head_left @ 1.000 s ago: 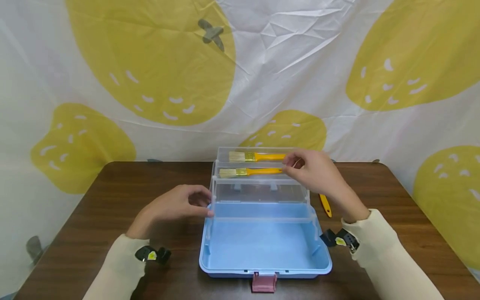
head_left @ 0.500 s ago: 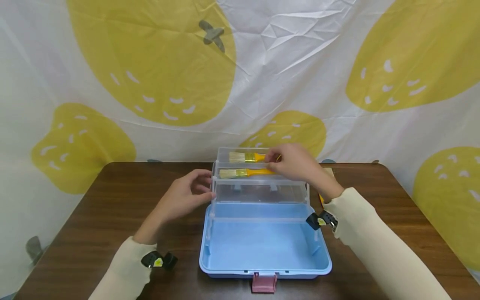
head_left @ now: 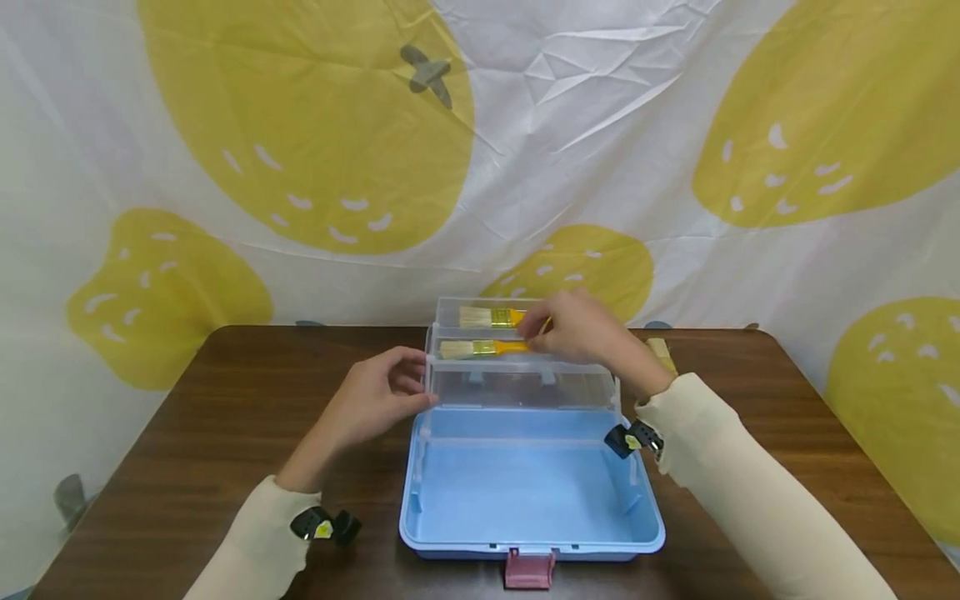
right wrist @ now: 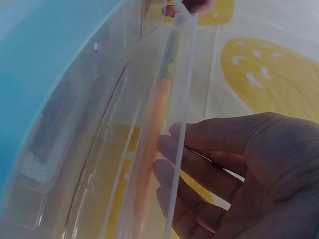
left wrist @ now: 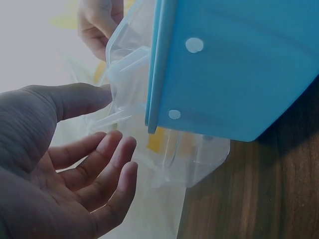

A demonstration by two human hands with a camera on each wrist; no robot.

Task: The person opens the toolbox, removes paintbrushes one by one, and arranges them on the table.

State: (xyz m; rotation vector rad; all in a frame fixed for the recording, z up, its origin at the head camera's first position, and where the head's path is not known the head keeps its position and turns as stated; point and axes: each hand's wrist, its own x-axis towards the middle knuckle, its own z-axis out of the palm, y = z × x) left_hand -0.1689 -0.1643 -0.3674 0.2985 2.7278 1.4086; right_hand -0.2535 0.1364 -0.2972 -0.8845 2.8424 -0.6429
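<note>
Lemon-ish print cloth (head_left: 480, 208) hangs behind a brown desk (head_left: 757, 392). Head view: lower yellow-handled brush (head_left: 483, 348) lies in a clear tray (head_left: 495, 332), pointing nine-to-three, bristles toward nine o'clock from the right hand (head_left: 577, 329), the nearer one; left hand (head_left: 372, 396) is around eight. Left wrist: that grip's loosely spread. Right wrist: fingers (right wrist: 204, 167) bent at a tray wall (right wrist: 191, 64), can't tell if pinching.

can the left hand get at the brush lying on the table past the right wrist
Probably not as things stand: the left hand is at the left side of the trays, which lie between, and the right wrist hides part of the brush.
</note>
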